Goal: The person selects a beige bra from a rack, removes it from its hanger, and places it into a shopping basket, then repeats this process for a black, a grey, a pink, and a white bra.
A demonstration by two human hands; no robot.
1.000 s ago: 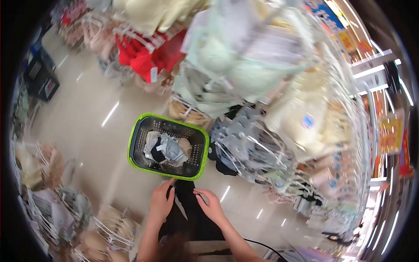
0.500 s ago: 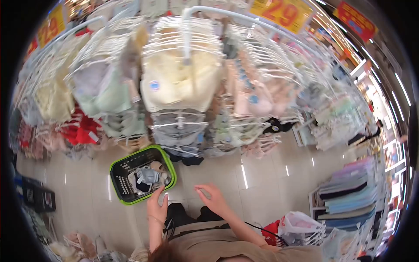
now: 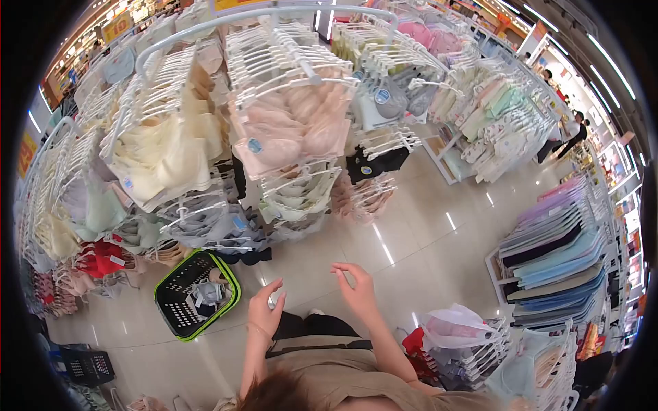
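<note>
My left hand [image 3: 264, 307] hovers in front of my waist, fingers apart, with nothing in it. Just left of it, on the floor, stands a black shopping basket [image 3: 179, 296] with a bright green rim. Some folded grey and beige garments [image 3: 210, 293] lie inside the basket. To the right, my right hand [image 3: 355, 283] is raised over the tiled floor, thumb and fingers apart and holding nothing. Ahead of both hands hang pink bras [image 3: 295, 127] on white hangers, beside a row of cream bras [image 3: 164, 154].
Lower rows hold grey bras [image 3: 216, 222] and a black bra [image 3: 377, 163]. A shelf rack of folded clothes [image 3: 555, 274] stands at right. Near my right elbow is a white plastic bag [image 3: 456, 327]. Another dark basket [image 3: 88, 366] sits at lower left. People [image 3: 569, 135] stand far right.
My view has turned to the right, so the racks and basket sit further left. Pink bras now face me instead of cream ones. Both hands stay raised with nothing in them.
</note>
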